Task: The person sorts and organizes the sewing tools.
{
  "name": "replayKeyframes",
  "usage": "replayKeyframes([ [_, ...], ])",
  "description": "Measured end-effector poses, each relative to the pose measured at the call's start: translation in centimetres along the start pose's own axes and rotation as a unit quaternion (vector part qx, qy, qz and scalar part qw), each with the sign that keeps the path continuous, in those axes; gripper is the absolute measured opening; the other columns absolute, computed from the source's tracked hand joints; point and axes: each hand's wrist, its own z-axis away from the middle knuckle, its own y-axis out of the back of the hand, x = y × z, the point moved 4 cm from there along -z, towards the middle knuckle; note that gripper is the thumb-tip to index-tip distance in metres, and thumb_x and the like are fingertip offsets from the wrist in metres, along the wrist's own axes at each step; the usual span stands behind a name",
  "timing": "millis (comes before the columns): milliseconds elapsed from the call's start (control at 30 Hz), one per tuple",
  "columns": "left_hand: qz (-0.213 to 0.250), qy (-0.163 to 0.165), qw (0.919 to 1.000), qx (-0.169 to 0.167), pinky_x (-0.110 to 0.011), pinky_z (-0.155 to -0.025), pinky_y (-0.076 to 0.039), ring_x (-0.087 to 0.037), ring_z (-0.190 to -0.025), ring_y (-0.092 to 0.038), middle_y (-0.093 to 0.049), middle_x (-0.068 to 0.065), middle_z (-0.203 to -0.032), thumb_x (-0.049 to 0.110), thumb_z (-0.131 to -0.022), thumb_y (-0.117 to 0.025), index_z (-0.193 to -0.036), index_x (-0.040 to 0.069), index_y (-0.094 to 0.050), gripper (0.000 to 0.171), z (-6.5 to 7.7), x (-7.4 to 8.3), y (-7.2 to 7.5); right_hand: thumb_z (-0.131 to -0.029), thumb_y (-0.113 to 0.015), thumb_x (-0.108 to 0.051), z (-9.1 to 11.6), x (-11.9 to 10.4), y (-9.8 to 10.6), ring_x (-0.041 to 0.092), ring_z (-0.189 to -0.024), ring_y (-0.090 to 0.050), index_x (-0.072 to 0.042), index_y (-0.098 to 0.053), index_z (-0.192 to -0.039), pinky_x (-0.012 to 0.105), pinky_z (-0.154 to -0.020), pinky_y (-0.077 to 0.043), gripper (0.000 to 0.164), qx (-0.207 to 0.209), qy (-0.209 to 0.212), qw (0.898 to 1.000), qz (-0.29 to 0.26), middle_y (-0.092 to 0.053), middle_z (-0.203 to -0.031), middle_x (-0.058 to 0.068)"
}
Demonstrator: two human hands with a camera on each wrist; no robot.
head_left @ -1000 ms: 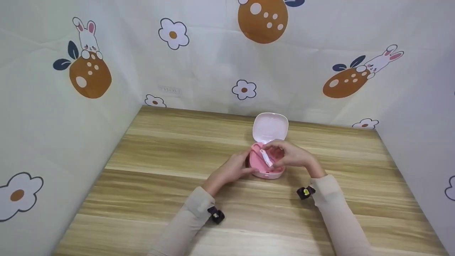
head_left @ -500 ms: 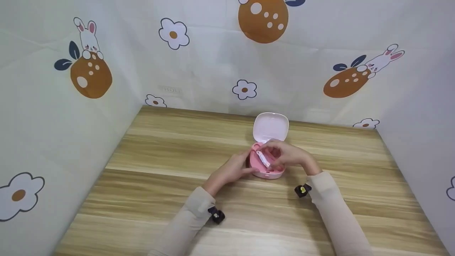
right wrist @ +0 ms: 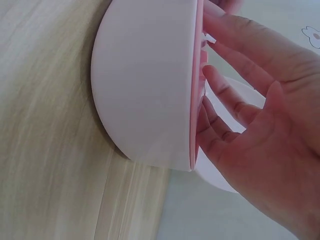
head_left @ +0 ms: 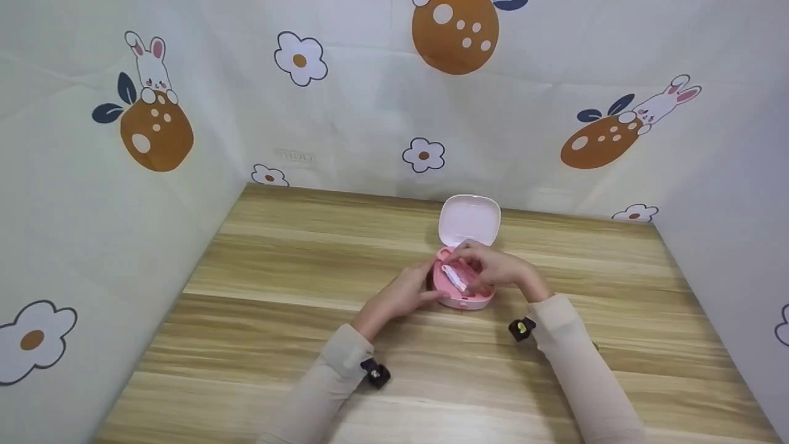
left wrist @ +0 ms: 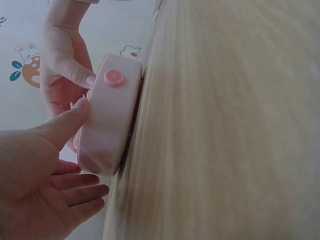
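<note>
A small pink-and-white case [head_left: 463, 304] stands on the table with its lid [head_left: 470, 221] raised at the back. My left hand [head_left: 404, 291] holds its left side, the thumb at the front rim and the fingers along the side. Over the pink inside, my right hand [head_left: 496, 266] pinches a white nail clipper [head_left: 455, 279] near its two ends. The clipper lies slantwise, low against the pink insert; whether it sits in a recess I cannot tell. In the left wrist view a round pink button [left wrist: 114, 77] shows on the case front. My right fingertips are partly hidden behind the rim in the right wrist view.
The wood-grain table [head_left: 296, 259] stretches out around the case. Pale cloth walls [head_left: 363, 111] with printed rabbits, oranges and flowers rise along its back and both sides. The back wall stands close behind the raised lid.
My right hand has moved slightly left, and the nail clipper has shifted left and a little down towards the insert. The left hand and the case have stayed in place.
</note>
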Motion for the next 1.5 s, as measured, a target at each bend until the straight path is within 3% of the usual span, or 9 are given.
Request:
replayKeyframes([
  [433, -0.012, -0.012, 0.9998, 0.005, -0.044, -0.121, -0.043, -0.034, -0.141, -0.055, -0.056, -0.024, -0.152, 0.026, -0.1, -0.075, -0.159, -0.008, -0.036, 0.079, 0.0, 0.1, 0.0, -0.076, -0.074, 0.012, 0.1, 0.0, 0.0, 0.034, -0.121, -0.047, 0.001, -0.065, -0.138, 0.042, -0.1, -0.046, 0.064, 0.001, 0.011, 1.0, 0.025, -0.051, -0.135, 0.02],
  [667, -0.007, 0.0, 1.0, 0.001, -0.044, -0.123, -0.042, -0.035, -0.143, -0.053, -0.053, -0.025, -0.154, 0.027, -0.1, -0.075, -0.16, -0.007, -0.034, 0.081, 0.0, 0.0, 0.0, -0.075, -0.072, 0.012, 0.3, 0.1, 0.0, 0.035, -0.121, -0.048, 0.001, -0.064, -0.14, 0.044, -0.101, -0.046, 0.067, 0.006, 0.001, 1.0, 0.016, -0.052, -0.138, 0.022],
  [1133, -0.008, -0.002, 1.0, 0.004, -0.044, -0.124, -0.04, -0.036, -0.144, -0.052, -0.053, -0.024, -0.155, 0.03, -0.1, -0.074, -0.161, -0.006, -0.033, 0.082, 0.1, 0.1, 0.0, -0.08, -0.081, 0.006, 1.4, 0.3, 0.4, 0.043, -0.129, -0.049, 0.006, -0.062, -0.14, 0.053, -0.11, -0.045, 0.062, 0.026, 0.046, 0.999, 0.001, -0.055, -0.14, 0.028],
  [1367, -0.005, -0.012, 0.9999, 0.007, -0.044, -0.123, -0.041, -0.035, -0.143, -0.053, -0.053, -0.024, -0.155, 0.03, -0.1, -0.075, -0.162, -0.005, -0.032, 0.084, 0.0, 0.0, 0.0, -0.079, -0.081, 0.006, 2.4, 0.3, 0.6, 0.044, -0.132, -0.049, 0.007, -0.062, -0.139, 0.056, -0.114, -0.042, 0.063, 0.041, 0.043, 0.998, -0.004, -0.055, -0.145, 0.029],
  [1500, -0.005, -0.012, 0.9999, 0.006, -0.045, -0.123, -0.041, -0.036, -0.143, -0.052, -0.053, -0.024, -0.155, 0.031, -0.1, -0.075, -0.162, -0.005, -0.031, 0.085, 0.1, 0.0, -0.1, -0.079, -0.079, 0.007, 3.0, 0.4, 0.7, 0.041, -0.127, -0.049, 0.006, -0.061, -0.141, 0.054, -0.108, -0.047, 0.064, 0.043, 0.029, 0.999, -0.01, -0.052, -0.147, 0.029],
])
